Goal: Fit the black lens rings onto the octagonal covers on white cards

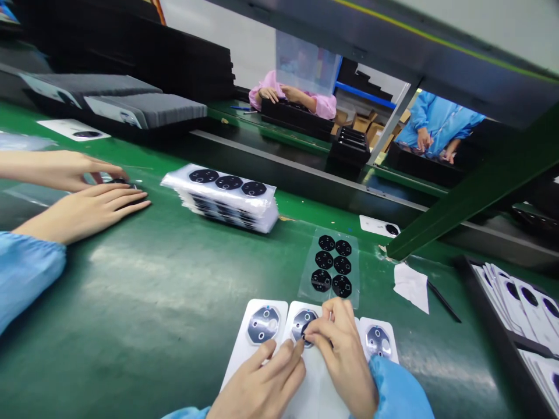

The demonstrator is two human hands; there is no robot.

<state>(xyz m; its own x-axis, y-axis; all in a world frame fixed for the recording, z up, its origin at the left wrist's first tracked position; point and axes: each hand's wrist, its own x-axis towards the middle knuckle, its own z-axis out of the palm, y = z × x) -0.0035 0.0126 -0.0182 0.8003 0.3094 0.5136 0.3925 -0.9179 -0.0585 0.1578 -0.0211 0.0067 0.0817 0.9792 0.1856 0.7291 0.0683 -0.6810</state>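
Note:
White panels [239,362] lie side by side at the bottom middle, with shiny octagonal plates [263,325] near their top ends. My right hand [345,349] pinches a small black sticker [308,334] over the plate of the second panel. My left hand [266,378] rests on the panels just left of it, fingers slightly spread, holding nothing visible. Beyond my right hand lies a clear sheet [308,273] bearing several black octagonal stickers [324,259]. The last panel [393,343] shows to the right of my right hand, partly covered by my sleeve.
Another person's hands [87,203] work at the left. A bagged sticker stack [227,201] stands mid-table. White paper [411,286], a black pen [444,302] and a black tray of panels [493,326] are at right. A green post [476,180] slants down. Two people sit beyond.

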